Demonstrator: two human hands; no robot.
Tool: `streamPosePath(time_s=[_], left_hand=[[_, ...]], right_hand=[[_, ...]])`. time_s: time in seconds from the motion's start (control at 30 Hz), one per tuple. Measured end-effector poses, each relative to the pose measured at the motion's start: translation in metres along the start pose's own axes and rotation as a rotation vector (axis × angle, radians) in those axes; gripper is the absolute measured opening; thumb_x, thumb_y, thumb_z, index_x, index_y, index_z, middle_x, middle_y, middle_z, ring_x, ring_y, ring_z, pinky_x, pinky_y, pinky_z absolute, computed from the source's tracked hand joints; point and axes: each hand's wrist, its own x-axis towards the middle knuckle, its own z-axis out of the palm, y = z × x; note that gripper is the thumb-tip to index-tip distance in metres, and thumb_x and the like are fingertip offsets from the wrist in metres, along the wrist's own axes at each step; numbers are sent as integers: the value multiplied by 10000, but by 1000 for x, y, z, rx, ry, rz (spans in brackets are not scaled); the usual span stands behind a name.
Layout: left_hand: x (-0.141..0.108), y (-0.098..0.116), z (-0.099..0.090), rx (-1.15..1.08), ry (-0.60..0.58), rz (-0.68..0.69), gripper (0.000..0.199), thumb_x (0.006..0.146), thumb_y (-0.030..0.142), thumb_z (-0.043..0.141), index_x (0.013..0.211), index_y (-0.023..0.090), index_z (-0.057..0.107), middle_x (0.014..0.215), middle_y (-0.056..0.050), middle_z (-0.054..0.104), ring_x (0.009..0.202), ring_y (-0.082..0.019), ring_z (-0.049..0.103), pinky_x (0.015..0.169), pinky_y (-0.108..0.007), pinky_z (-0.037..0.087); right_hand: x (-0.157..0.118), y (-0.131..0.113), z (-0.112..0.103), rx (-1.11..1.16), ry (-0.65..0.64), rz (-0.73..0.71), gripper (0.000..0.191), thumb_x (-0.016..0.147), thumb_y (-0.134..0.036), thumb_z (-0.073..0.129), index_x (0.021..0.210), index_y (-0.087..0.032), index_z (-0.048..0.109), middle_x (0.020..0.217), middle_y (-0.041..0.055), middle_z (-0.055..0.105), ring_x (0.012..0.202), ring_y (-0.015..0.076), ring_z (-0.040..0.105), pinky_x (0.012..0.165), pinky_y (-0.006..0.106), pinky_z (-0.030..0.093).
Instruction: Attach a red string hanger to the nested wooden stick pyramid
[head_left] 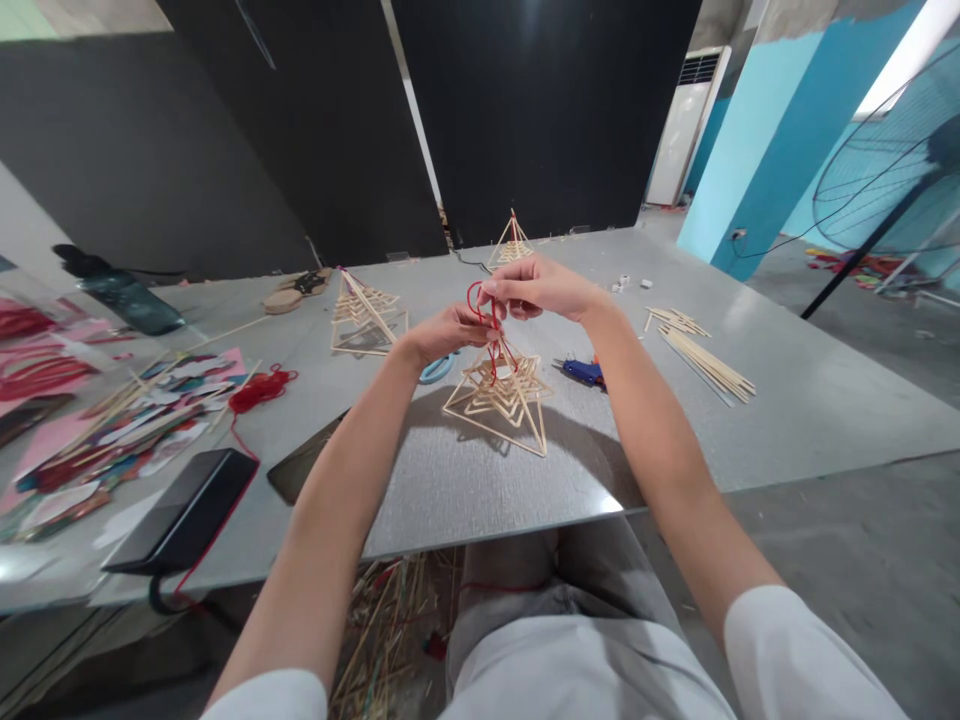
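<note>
A pyramid-shaped frame of thin wooden sticks (501, 396) stands on the grey table in front of me, with red cord at its top. My left hand (459, 330) is closed at the tip of the frame, its fingers pinching the red cord (493, 322). Just above and to the right, my right hand (529, 285) pinches a loop of the same cord between thumb and forefinger. Behind my left hand lie light blue scissors (438, 369), partly hidden. A blue glue gun (583, 372) rests beside my right forearm.
Two more stick pyramids (365, 318) (512, 243) stand farther back. Loose sticks (709, 363) lie at right. At left are red yarn (262, 388), a black box-like object (184, 512), a dark flat object (306, 458), a bottle (127, 298) and mixed scraps (127, 430).
</note>
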Motion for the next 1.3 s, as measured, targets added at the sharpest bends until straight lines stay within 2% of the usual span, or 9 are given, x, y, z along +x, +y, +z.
streamPosePath(time_s=[0.17,0.33,0.47,0.6,0.7,0.77,0.9,1.1,1.3], left_hand=[[-2,4,5,-57,2,17,295,625,357,1042,750,179,842,741,-33,768,656,-108,637,679,-252,512],[-6,15,10,-100,98,33,289,614,354,1047,740,185,850,720,-26,769,663,-105,652,683,-237,522],[-9,31,17,-95,148,47,276,629,349,1039,756,186,856,740,-16,764,675,-93,645,678,-221,514],[-16,55,29,-52,210,93,228,691,360,999,777,198,864,802,-29,777,728,-115,668,729,-238,535],[-26,75,40,81,249,212,201,765,388,954,794,208,871,870,-37,784,811,-135,679,806,-254,538],[-33,88,48,152,291,293,201,778,402,940,793,212,874,882,-41,786,850,-154,687,850,-275,540],[-47,112,62,178,384,359,201,764,409,935,812,219,887,863,-39,794,862,-181,709,891,-321,555],[-65,147,77,220,497,377,189,744,348,957,850,208,889,887,-43,810,939,-204,748,953,-349,578],[-87,170,80,295,504,300,216,749,352,975,843,179,886,864,-63,813,929,-219,765,946,-359,578]], right_hand=[[-1,3,-4,-19,36,51,293,1022,-440,764,934,-160,773,723,0,683,535,60,492,452,183,356],[-3,5,-9,-14,110,110,243,1053,-410,722,1063,-168,747,729,4,714,527,71,502,440,190,341],[-5,5,-10,36,273,123,256,1071,-376,693,1227,-172,688,732,-1,716,543,85,547,440,192,345],[-19,7,-13,64,462,104,292,1093,-388,640,1304,-189,606,644,-53,645,473,82,484,435,194,321],[-47,10,-13,4,632,26,339,1071,-442,645,1291,-193,577,564,-96,563,430,84,406,434,204,283],[-76,12,-8,-58,712,-37,460,1023,-569,671,1286,-201,587,539,-110,522,435,94,391,446,218,283],[-149,22,23,-143,805,-15,548,977,-691,633,1262,-223,641,536,-96,478,477,145,434,475,264,340],[-233,61,74,-232,698,208,395,1048,-598,526,1276,-303,656,586,-43,542,520,218,498,537,356,430],[-254,85,81,-108,534,332,389,1030,-604,535,1293,-337,640,606,-30,581,523,243,532,525,386,446]])
